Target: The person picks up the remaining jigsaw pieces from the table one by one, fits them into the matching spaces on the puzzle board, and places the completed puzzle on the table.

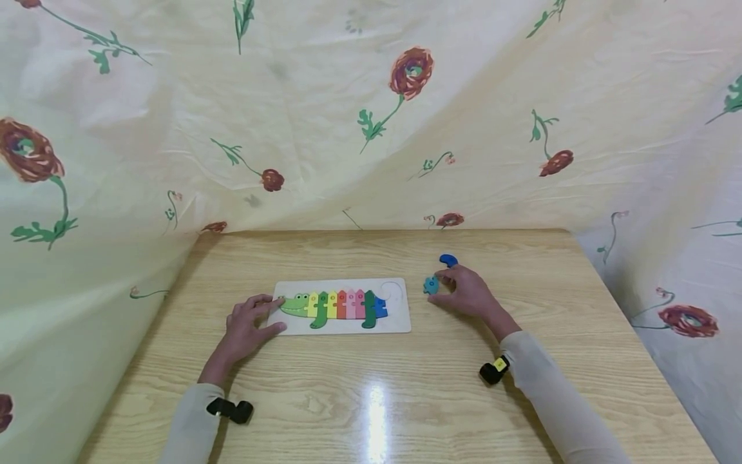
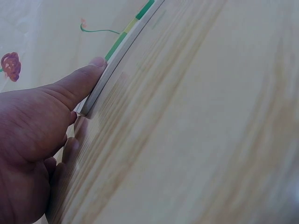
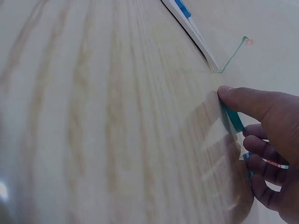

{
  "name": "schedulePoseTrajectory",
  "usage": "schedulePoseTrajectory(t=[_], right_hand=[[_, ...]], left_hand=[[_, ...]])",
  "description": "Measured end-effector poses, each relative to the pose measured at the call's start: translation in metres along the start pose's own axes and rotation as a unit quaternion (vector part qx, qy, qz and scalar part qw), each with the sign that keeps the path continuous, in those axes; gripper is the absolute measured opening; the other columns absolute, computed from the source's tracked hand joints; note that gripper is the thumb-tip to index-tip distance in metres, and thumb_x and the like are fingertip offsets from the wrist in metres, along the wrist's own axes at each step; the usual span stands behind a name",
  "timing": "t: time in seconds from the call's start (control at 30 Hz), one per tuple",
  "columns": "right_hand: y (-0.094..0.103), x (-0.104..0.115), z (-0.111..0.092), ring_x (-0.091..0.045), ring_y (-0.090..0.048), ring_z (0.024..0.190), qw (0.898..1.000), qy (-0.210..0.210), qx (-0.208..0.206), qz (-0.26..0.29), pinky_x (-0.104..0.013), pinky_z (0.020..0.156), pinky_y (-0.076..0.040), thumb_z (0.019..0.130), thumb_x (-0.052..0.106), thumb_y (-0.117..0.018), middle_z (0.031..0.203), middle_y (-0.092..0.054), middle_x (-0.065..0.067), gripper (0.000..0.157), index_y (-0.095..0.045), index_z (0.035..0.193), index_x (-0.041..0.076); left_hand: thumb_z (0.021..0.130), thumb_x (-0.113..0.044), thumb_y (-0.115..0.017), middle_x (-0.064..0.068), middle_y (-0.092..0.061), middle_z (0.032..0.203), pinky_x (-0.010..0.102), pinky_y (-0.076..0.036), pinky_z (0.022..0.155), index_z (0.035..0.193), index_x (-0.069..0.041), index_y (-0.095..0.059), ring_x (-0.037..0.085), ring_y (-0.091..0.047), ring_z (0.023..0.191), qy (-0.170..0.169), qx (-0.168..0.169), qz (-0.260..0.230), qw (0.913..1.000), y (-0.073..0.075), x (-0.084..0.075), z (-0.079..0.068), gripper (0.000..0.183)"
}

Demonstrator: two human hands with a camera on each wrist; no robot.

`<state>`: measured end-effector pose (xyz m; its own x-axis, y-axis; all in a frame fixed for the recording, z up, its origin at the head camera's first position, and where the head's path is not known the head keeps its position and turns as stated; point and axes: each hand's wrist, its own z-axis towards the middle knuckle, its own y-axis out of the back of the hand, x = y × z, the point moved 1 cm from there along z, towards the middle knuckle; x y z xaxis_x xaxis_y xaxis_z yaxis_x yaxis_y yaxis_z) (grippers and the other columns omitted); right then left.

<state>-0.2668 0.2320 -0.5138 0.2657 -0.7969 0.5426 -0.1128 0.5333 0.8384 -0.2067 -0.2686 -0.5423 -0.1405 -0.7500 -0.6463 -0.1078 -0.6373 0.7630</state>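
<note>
A white puzzle board [image 1: 400, 323] lies on the table, bearing a colourful wooden crocodile [image 1: 295, 310] made of interlocking pieces. My left hand [image 1: 247, 327] rests at the board's left end, its thumb and forefinger spread on it. The left wrist view has that thumb [image 2: 86, 81] extended along the board's edge. Right of the board, my right hand [image 1: 468, 293] pinches a teal puzzle piece [image 1: 430, 285] between thumb and forefinger, low over the table or touching it. Behind those fingers lies a curved dark blue piece [image 1: 448, 260], partly covered by the hand.
The wooden table [image 1: 359, 367] extends around the board. A pale cloth with red flowers [image 1: 313, 116] hangs behind it and along both sides. A thin curved outline [image 1: 400, 287] is drawn at the board's right end, beside a blue piece [image 1: 380, 307].
</note>
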Motion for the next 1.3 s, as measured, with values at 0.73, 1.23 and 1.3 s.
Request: schedulePoseTrajectory(t=[0.73,1.23,1.3], right_hand=[[-0.001,-0.001,-0.003,-0.021,-0.052,0.082,1.000,-0.001,-0.027,0.003,-0.035,0.071,-0.043,0.079,0.041,-0.088,0.091,-0.058,-0.004,0.050,-0.070,0.109,0.005],[0.007,0.010,-0.012,-0.024,-0.059,0.087,0.998,0.006,-0.057,-0.017,-0.038,0.073,-0.050,0.078,0.042,-0.089,0.101,-0.065,-0.009,0.062,-0.070,0.121,0.002],[0.009,0.013,-0.013,-0.025,-0.061,0.089,0.998,0.011,-0.061,-0.019,-0.039,0.074,-0.051,0.078,0.041,-0.090,0.103,-0.066,-0.010,0.061,-0.071,0.121,0.002]], left_hand=[[0.091,-0.037,-0.078,0.018,-0.044,0.153,0.058,-0.022,0.097,0.148,-0.023,-0.056,0.043,-0.033,0.134,-0.001,0.004,-0.002,1.0000,0.001,-0.001,-0.001,0.063],[0.091,-0.040,-0.077,0.018,-0.043,0.153,0.058,-0.023,0.096,0.148,-0.025,-0.056,0.043,-0.033,0.134,0.002,0.005,0.006,1.0000,0.001,-0.002,0.001,0.063],[0.091,-0.040,-0.077,0.018,-0.043,0.153,0.058,-0.022,0.096,0.148,-0.025,-0.056,0.043,-0.032,0.134,0.003,0.006,0.006,1.0000,0.001,-0.001,0.001,0.063]])
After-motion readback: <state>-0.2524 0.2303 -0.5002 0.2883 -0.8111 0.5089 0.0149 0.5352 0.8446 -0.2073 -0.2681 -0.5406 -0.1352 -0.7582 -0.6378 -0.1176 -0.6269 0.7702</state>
